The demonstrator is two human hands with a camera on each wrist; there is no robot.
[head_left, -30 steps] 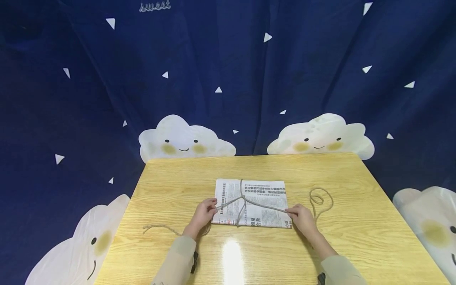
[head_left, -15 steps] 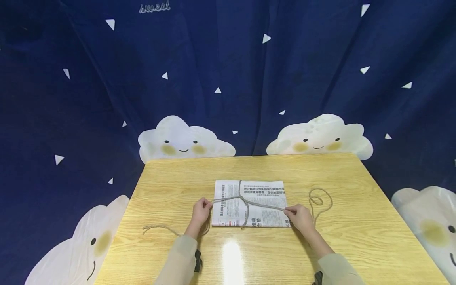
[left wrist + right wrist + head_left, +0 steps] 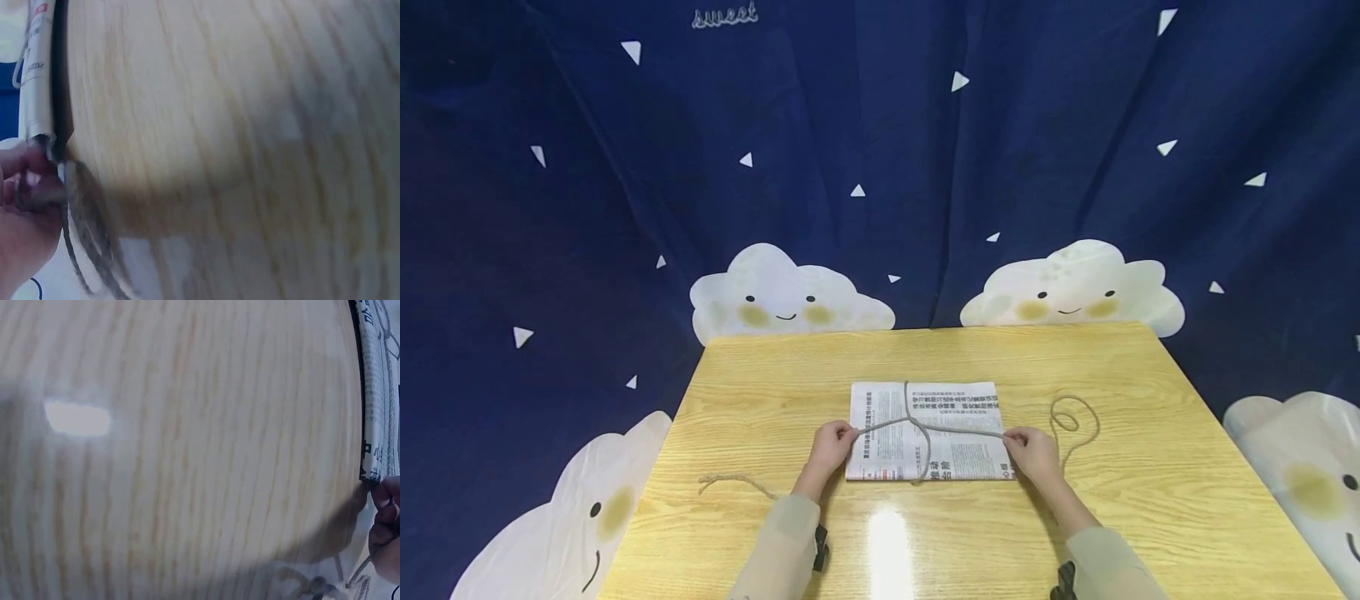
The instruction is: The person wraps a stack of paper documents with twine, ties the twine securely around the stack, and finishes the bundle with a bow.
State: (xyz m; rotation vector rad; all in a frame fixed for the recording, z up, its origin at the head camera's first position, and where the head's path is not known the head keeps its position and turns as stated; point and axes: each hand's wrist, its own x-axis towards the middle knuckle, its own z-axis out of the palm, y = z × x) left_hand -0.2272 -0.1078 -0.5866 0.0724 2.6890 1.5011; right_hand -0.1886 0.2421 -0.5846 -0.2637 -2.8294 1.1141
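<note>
A flat bundle of folded newspaper (image 3: pixel 880 454) lies mid-table, with a brown twine (image 3: pixel 962 430) crossing over its top. One strand runs front to back, and the strands meet near the bundle's middle. At the left edge my left hand (image 3: pixel 831 446) pinches the twine between thumb and fingers. My right hand (image 3: pixel 1032 452) pinches the other side of it at the right edge, so the twine stretches between both hands. In the left wrist view, loose twine (image 3: pixel 87 219) hangs below the left hand (image 3: pixel 28 212). The right wrist view shows the right hand (image 3: pixel 387 528) at the newspaper's corner.
A coiled tail of twine (image 3: pixel 1078 417) lies on the wooden table (image 3: pixel 775 375) to the right. Another frayed end (image 3: pixel 730 478) lies to the left. A dark blue curtain (image 3: pixel 880 125) with clouds hangs behind the table.
The left hand shifted left, then back toward the bundle, holding the twine. The twine now runs straighter across, and its front strand has swung to the right. The newspaper moved slightly toward me.
</note>
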